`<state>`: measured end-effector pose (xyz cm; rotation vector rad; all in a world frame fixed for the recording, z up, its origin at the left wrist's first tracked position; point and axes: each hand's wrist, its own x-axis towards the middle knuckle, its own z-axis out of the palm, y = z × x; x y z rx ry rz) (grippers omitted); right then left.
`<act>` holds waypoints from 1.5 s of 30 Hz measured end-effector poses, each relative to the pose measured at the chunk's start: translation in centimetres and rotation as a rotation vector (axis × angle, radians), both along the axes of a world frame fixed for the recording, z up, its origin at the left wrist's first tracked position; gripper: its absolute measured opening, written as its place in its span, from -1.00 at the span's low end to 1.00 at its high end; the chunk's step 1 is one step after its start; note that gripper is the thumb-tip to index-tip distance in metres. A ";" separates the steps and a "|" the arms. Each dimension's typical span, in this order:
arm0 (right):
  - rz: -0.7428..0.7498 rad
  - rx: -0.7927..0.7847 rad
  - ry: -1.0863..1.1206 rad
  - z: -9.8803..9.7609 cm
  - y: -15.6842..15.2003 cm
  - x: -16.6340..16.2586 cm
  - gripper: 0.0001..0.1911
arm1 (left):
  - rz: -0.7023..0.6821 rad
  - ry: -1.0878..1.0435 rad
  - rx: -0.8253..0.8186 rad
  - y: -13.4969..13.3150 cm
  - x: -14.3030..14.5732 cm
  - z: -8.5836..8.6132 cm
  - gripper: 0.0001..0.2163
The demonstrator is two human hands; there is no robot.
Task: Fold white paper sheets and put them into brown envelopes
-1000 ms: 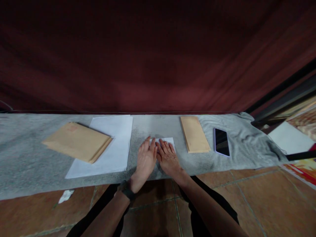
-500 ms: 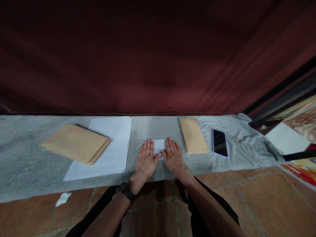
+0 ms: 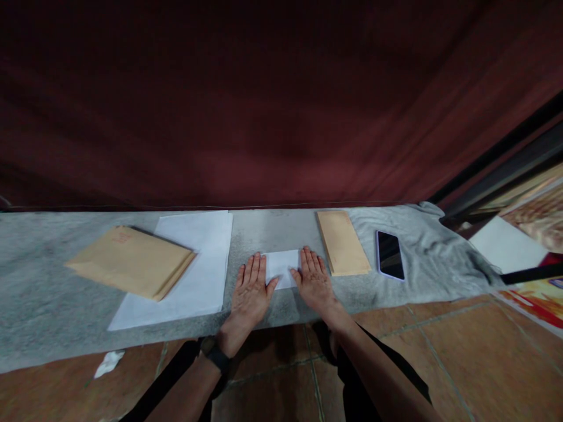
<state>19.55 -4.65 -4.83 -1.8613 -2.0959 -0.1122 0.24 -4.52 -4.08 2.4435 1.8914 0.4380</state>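
A small white sheet of paper (image 3: 282,267), which looks folded, lies flat on the grey cloth between my hands. My left hand (image 3: 251,295) rests palm down at its left end, fingers stretched out and thumb pointing inward. At the right end my right hand (image 3: 314,285) lies flat too, its thumb on or beside the paper. Both hands cover the paper's ends. Just right of my right hand is a narrow stack of brown envelopes (image 3: 343,243).
Larger brown envelopes (image 3: 132,261) lie partly over white paper sheets (image 3: 206,264) on the left. A phone (image 3: 390,255) sits on the grey cloth (image 3: 422,258) at the right. Behind hangs a dark red curtain (image 3: 272,117); a white scrap (image 3: 109,363) is on the tiled floor.
My hands have slid apart along the paper, the left one moving farther outward. More of the paper's middle now shows between them.
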 end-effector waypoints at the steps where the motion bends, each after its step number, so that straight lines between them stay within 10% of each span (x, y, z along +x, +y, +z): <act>1: -0.002 -0.007 0.002 0.1 0.0 -0.1 -0.34 | 0.001 0.003 0.002 0.0 0.0 0.0 -0.36; 20: 0.125 -0.201 0.111 2.8 4.6 -0.1 -0.54 | -0.008 -0.013 -0.031 1.9 -0.9 1.3 -0.47; 27: 0.141 -0.242 0.243 4.2 5.1 0.1 -0.79 | -0.030 -0.337 -0.036 2.4 -1.6 1.4 -0.39; 33: 0.243 0.187 0.566 6.3 4.2 0.6 -0.81 | 0.048 -0.873 0.159 2.7 -2.4 4.4 -0.40; 39: 0.443 0.116 0.342 5.9 1.9 0.4 -0.74 | 0.151 -1.046 0.115 3.3 -3.5 4.7 -0.59; 45: 0.571 -0.057 0.085 4.4 -1.7 -0.3 -0.73 | -0.013 -0.708 -0.062 3.0 -2.5 2.5 -0.64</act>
